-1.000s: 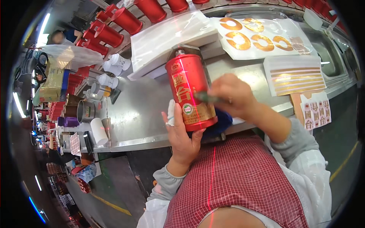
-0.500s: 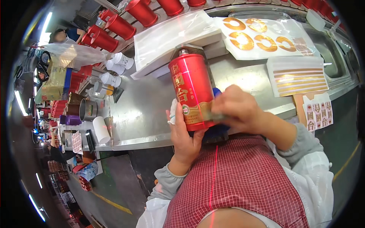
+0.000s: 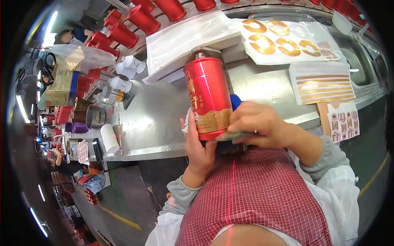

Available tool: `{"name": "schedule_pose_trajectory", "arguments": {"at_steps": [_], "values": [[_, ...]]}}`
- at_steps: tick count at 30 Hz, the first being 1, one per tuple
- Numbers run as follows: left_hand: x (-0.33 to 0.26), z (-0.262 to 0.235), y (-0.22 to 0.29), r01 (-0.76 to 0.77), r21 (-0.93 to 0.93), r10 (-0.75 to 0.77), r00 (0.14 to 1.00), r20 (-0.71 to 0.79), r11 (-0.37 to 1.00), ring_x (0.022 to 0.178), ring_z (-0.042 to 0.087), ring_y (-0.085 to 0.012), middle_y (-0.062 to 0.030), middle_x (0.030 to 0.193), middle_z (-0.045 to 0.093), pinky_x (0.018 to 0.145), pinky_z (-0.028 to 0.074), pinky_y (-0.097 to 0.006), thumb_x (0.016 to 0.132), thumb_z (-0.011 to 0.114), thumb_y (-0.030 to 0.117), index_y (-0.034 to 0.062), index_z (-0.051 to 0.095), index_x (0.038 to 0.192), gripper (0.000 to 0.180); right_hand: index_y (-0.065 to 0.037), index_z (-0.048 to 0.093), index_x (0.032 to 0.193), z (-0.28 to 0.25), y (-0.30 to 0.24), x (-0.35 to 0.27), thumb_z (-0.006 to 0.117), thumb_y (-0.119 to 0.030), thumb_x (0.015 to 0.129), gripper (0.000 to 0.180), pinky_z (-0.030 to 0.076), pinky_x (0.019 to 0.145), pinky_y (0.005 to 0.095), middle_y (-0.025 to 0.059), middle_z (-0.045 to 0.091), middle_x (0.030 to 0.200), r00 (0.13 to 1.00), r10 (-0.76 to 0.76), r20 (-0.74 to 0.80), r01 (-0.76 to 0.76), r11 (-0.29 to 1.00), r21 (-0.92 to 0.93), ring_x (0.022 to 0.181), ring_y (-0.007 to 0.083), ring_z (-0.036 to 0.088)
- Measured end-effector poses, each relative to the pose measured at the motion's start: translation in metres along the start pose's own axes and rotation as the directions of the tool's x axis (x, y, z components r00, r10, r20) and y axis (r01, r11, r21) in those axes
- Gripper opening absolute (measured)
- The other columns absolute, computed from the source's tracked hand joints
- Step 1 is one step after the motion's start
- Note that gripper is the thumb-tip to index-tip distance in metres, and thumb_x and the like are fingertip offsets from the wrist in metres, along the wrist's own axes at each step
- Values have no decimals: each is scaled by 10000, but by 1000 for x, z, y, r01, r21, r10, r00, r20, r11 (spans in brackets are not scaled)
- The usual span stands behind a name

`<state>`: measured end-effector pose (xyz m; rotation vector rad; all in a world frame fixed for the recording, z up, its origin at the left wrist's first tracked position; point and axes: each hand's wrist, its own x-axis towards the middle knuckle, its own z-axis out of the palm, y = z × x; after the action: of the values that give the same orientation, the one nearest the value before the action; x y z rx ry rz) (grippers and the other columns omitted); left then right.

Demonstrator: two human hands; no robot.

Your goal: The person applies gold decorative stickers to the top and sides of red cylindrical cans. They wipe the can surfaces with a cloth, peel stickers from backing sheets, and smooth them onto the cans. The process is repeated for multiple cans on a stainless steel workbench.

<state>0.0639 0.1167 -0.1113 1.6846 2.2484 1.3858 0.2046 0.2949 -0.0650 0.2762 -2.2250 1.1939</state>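
Observation:
A glossy red bottle (image 3: 209,86) lies tilted in a dark holder at the bench's front edge, its metal neck pointing away from me. Gold lettering shows on its left side, and a wavy gold band (image 3: 215,119) wraps its lower part. My left hand (image 3: 199,147) is closed round the lower left of the bottle, with a crumpled white cloth (image 3: 187,119) by its fingers. Between the fingers of my right hand (image 3: 262,125) is a thin, flat greenish piece (image 3: 234,135), its tip against the bottle's base by the gold band. Something blue (image 3: 235,101) shows behind the bottle.
Behind the bottle lie white sheets (image 3: 186,39). Gold curved stickers (image 3: 262,44) and gold strips (image 3: 324,88) lie to the right, near a sink (image 3: 359,61). Red bottles (image 3: 143,18) line the back. White cups (image 3: 121,85) and a paper roll (image 3: 109,139) stand left; a person is far left.
The bottle has turned in the holder, so its gold lettering has shifted left and more of the wavy band faces up. My right hand has moved slightly, and its flat piece now shows more clearly.

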Motion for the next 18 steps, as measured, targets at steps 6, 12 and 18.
{"name": "schedule_pose_trajectory", "arguments": {"at_steps": [6, 12, 18], "values": [[0, 0, 5, -15, 38, 14, 1000, 7, 999, 1324, 428, -388, -282, 1409, 439, 1141, 236, -472, 929, 606, 418, -121, 277, 1434, 809, -77, 654, 886, 3, 8, 5, 730, -116, 766, 147, 457, 724, 369, 72, 614, 824, 984, 12, -178, -42, 985, -165, 810, 275, 591], [5, 0, 7, -71, 78, 70, 997, 8, 994, 1330, 425, -382, -283, 1427, 422, 1142, 242, -452, 939, 580, 440, -118, 290, 1434, 800, -86, 638, 874, -4, 30, 15, 745, -128, 752, 168, 463, 722, 382, 65, 610, 833, 939, 41, -342, -159, 932, -325, 815, 266, 596], [0, 3, 1, -27, 25, 27, 1000, -6, 999, 1342, 410, -388, -283, 1444, 401, 1126, 278, -434, 943, 569, 449, -115, 270, 1445, 812, -79, 668, 908, -8, 26, 8, 742, -113, 759, 169, 466, 706, 376, 77, 629, 843, 954, 233, -188, -244, 969, -38, 785, 266, 597]]}}
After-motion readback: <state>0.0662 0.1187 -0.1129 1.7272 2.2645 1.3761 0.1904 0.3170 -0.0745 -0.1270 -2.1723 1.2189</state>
